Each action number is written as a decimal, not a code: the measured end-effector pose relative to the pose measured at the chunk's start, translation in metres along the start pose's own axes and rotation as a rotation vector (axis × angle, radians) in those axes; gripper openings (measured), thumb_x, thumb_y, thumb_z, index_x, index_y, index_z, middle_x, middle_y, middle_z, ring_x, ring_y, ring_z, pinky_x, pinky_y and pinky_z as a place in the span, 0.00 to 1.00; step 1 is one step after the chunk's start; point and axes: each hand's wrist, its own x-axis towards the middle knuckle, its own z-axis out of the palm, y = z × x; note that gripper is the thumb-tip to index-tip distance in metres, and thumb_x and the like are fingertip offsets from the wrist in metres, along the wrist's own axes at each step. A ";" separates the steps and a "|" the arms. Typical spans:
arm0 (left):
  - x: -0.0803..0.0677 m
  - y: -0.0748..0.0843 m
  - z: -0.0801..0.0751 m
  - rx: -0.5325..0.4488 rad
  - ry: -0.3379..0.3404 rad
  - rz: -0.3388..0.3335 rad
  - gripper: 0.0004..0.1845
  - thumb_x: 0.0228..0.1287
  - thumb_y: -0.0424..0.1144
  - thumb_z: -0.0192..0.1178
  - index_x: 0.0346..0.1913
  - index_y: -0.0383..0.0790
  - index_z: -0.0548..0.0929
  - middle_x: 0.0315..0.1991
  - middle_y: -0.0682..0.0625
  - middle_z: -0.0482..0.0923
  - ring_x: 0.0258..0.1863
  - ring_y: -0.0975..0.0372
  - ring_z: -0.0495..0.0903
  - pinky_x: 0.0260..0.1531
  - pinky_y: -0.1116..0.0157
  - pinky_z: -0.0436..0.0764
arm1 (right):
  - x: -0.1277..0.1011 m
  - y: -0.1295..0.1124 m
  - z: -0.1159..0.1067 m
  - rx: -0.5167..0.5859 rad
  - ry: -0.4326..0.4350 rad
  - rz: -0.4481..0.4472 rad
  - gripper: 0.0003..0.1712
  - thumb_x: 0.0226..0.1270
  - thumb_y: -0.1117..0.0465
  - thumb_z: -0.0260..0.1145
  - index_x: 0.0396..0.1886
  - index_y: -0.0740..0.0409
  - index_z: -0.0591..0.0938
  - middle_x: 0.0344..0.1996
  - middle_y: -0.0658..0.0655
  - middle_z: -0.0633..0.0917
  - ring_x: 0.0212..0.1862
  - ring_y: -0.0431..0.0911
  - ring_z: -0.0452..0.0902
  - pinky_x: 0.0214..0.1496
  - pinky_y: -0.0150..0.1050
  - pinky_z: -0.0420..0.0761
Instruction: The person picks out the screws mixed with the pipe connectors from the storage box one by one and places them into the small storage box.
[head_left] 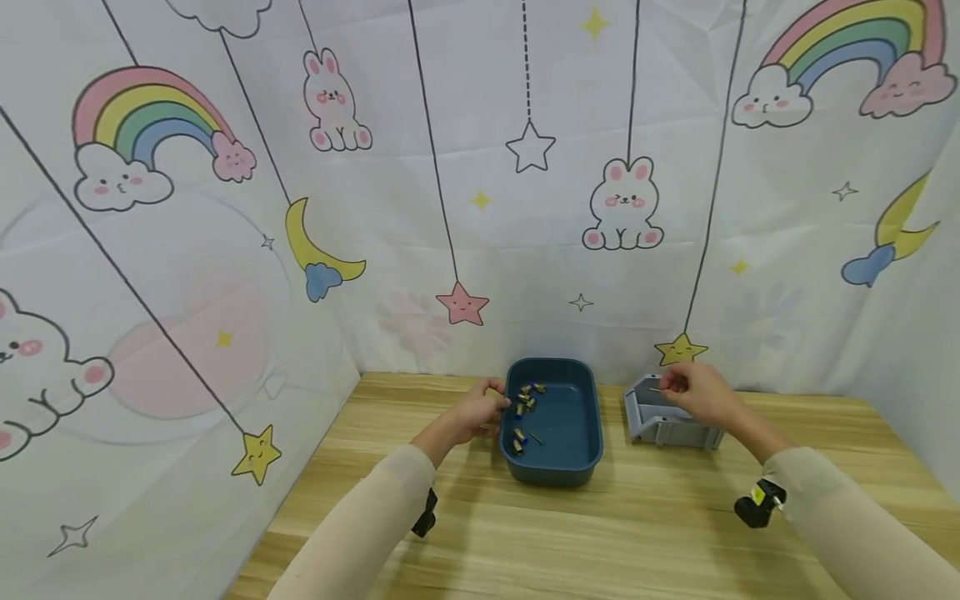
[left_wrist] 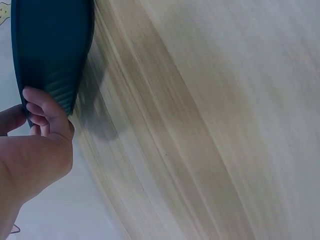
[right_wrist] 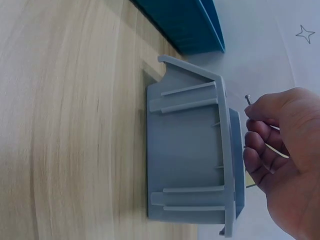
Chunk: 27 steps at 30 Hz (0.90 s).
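A dark blue plastic bin stands on the wooden table. Against its left wall, my left hand grips the rim; in the left wrist view the fingers curl about the edge. Several small brass fittings, some with blue parts, lie along the bin's left side, and a thin screw-like piece lies on its floor. My right hand hovers over a grey parts bin, pinching a small screw between thumb and forefinger. The grey bin's contents are hidden.
Pale table wood spreads in front of both bins. A white cloth printed with rainbows, bunnies and stars hangs behind and at the sides. Small black cameras are worn on the wrists.
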 end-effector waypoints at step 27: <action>0.002 -0.003 0.000 -0.001 -0.009 0.002 0.19 0.81 0.35 0.53 0.67 0.38 0.63 0.33 0.47 0.75 0.26 0.61 0.74 0.28 0.65 0.75 | -0.010 0.020 0.003 0.028 -0.004 0.031 0.03 0.68 0.71 0.70 0.36 0.62 0.83 0.30 0.52 0.82 0.33 0.43 0.76 0.34 0.36 0.78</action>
